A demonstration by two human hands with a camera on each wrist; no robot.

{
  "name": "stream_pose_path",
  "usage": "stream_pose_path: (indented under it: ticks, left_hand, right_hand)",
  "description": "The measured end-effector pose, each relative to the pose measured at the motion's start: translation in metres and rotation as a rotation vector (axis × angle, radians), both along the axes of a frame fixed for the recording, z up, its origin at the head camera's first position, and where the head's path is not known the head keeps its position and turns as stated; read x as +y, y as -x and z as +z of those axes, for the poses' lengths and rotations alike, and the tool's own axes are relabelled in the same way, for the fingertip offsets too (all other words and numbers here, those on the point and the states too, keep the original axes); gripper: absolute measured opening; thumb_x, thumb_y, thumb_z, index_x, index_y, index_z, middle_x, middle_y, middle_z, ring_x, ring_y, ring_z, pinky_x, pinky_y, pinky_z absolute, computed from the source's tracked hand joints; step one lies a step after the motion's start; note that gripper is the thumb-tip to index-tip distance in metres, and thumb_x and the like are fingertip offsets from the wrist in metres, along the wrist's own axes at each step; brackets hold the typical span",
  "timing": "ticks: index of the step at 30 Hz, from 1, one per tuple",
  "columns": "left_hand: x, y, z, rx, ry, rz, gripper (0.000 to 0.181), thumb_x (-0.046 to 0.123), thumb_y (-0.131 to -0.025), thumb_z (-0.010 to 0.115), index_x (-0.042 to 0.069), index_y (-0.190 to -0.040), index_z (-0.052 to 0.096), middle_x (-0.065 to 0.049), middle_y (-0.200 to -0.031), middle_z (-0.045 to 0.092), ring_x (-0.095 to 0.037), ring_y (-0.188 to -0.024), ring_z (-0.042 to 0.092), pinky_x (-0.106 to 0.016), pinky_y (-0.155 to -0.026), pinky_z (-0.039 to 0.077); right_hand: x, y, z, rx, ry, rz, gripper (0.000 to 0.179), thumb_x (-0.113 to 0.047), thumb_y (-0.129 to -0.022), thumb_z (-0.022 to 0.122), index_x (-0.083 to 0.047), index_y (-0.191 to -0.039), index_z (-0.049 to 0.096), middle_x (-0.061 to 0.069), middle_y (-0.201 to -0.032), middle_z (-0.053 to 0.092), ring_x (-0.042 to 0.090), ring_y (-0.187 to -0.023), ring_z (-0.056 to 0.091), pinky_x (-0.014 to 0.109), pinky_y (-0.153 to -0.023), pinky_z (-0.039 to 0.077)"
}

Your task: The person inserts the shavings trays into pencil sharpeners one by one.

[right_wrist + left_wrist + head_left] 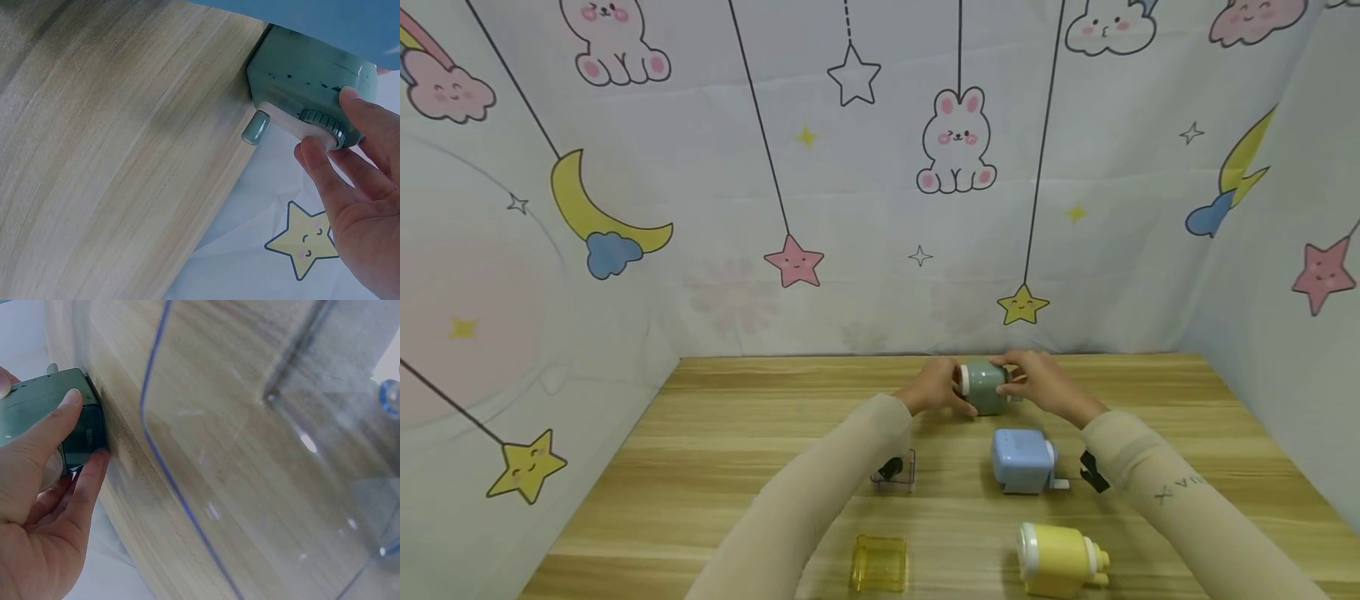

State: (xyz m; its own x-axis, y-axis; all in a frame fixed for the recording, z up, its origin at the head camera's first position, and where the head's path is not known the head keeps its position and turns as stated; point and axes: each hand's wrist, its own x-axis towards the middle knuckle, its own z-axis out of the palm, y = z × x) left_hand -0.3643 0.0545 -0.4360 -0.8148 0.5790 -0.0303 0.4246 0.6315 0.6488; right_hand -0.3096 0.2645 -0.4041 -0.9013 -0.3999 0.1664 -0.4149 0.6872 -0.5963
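Note:
A green crank pencil sharpener [987, 392] is at the table's far edge, between both hands. My left hand [938, 386] grips its white-ringed end; in the left wrist view the thumb [62, 419] lies along one side and the fingers [90, 487] on another. At the opposite end my right hand [1041, 383] holds it, with a thumb or fingertip on the green body and other fingers at the hub of the white crank [300, 128]. The crank's green knob [255, 128] sticks out free.
Nearer me stand a blue crank sharpener [1024, 461] and a yellow one [1056, 560]. On the left lie a yellow see-through drawer [880, 565] and a clear purple-edged box [906, 482], partly behind my left sleeve. A printed cloth [880, 317] hangs behind the table.

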Motion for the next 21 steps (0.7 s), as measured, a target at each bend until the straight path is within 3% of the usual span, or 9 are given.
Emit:
stream_pose_path:
  ticks: [7, 12, 15, 21]
  left_hand:
    - [-0.003, 0.000, -0.001, -0.004, 0.000, -0.019, 0.051, 0.021, -0.073, 0.092, -0.003, -0.110, 0.065, -0.009, -0.105, 0.066, -0.015, -0.090, 0.063, -0.022, -0.077, 0.054]
    - [-0.006, 0.001, -0.001, -0.066, -0.035, -0.038, 0.049, 0.016, -0.075, 0.090, -0.002, -0.112, 0.063, -0.009, -0.106, 0.067, -0.017, -0.090, 0.067, -0.023, -0.079, 0.056]
    - [-0.008, 0.000, -0.002, -0.105, -0.070, -0.054, 0.047, 0.011, -0.075, 0.089, -0.002, -0.113, 0.064, -0.010, -0.106, 0.068, -0.018, -0.090, 0.070, -0.023, -0.080, 0.056]
    - [-0.012, 0.002, -0.003, -0.117, -0.080, -0.071, 0.047, 0.007, -0.074, 0.090, -0.004, -0.114, 0.066, -0.014, -0.109, 0.071, -0.022, -0.096, 0.070, -0.024, -0.084, 0.056]
  right_hand:
    - [0.001, 0.000, -0.003, 0.019, 0.019, 0.017, 0.046, -0.001, -0.089, 0.074, 0.008, -0.130, 0.058, 0.029, -0.129, 0.059, 0.045, -0.104, 0.065, 0.047, -0.084, 0.058]
    - [0.002, 0.001, -0.004, 0.018, 0.028, 0.028, 0.047, -0.001, -0.089, 0.075, 0.007, -0.132, 0.057, 0.028, -0.129, 0.059, 0.045, -0.103, 0.066, 0.046, -0.083, 0.059]
    - [0.003, 0.001, -0.004, 0.000, 0.035, 0.028, 0.049, -0.003, -0.089, 0.075, 0.007, -0.133, 0.056, 0.029, -0.130, 0.058, 0.045, -0.104, 0.065, 0.046, -0.083, 0.059]
    - [0.004, 0.001, -0.002, -0.054, 0.041, 0.019, 0.056, -0.004, -0.091, 0.073, 0.008, -0.140, 0.049, 0.031, -0.137, 0.052, 0.047, -0.109, 0.062, 0.046, -0.084, 0.058]
